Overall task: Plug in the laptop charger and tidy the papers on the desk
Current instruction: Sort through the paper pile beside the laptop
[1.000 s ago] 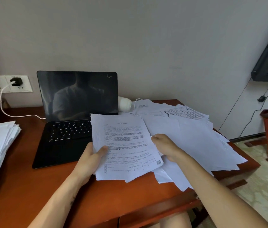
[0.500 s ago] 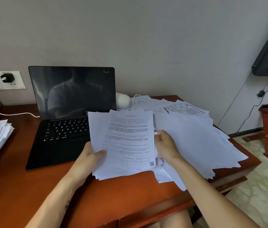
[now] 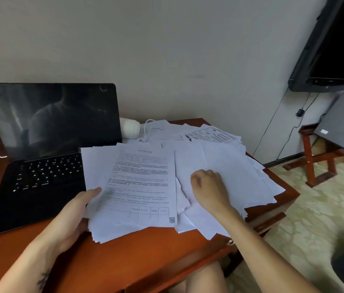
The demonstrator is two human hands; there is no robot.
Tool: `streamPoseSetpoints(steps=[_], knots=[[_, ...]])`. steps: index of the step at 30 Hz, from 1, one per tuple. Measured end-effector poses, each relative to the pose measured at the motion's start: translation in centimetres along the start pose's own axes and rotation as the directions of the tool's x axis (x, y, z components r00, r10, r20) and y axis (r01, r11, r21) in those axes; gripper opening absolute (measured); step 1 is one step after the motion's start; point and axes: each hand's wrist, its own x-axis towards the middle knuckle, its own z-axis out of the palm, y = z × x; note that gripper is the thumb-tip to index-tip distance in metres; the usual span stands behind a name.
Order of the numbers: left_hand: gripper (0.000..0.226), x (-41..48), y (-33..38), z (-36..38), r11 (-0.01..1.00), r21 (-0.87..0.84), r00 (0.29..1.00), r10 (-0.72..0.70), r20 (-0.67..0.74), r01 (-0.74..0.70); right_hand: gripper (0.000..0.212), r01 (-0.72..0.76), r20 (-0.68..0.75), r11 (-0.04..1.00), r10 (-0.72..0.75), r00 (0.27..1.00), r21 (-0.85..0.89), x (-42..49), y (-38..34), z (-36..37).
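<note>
Right hand [image 3: 208, 187] moved off stack [image 3: 133, 187] onto loose papers [image 3: 241, 166]; fingertips hidden.

Dim, soft light; wide-angle warp, blur at edges.

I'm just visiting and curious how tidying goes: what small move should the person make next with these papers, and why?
Probably the right hand should slide a few loose sheets leftward onto the stack that the left hand grips. The right hand lies curled on those sheets, which are fanned untidily over the right end of the desk.
</note>
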Motion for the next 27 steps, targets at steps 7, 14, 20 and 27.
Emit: streamPoseSetpoints(steps=[7, 14, 20, 27], knots=[[0.025, 1.0, -0.5, 1.0, 0.994, 0.102, 0.997, 0.037, -0.066, -0.030, 0.116, -0.177, 0.100, 0.941, 0.213, 0.972, -0.287, 0.3, 1.0, 0.0], [0.029, 0.5, -1.1, 1.9, 0.964, 0.193, 0.957, 0.219, -0.189, -0.183, 0.099, -0.348, 0.266, 0.930, 0.308, 0.913, 0.116, 2.9, 0.7, -0.7], [0.025, 0.4, 0.4, 2.7, 0.938, 0.170, 0.915, 0.336, -0.222, -0.303, 0.032, -0.324, 0.122, 0.735, 0.317, 0.941, 0.595, 2.6, 3.8, -1.8], [0.025, 2.7, 2.0, 5.8, 0.931, 0.142, 0.906, 0.361, -0.220, -0.336, 0.037, -0.338, -0.044, 0.922, 0.352, 0.935, 0.190, 3.2, 12.8, -6.5]])
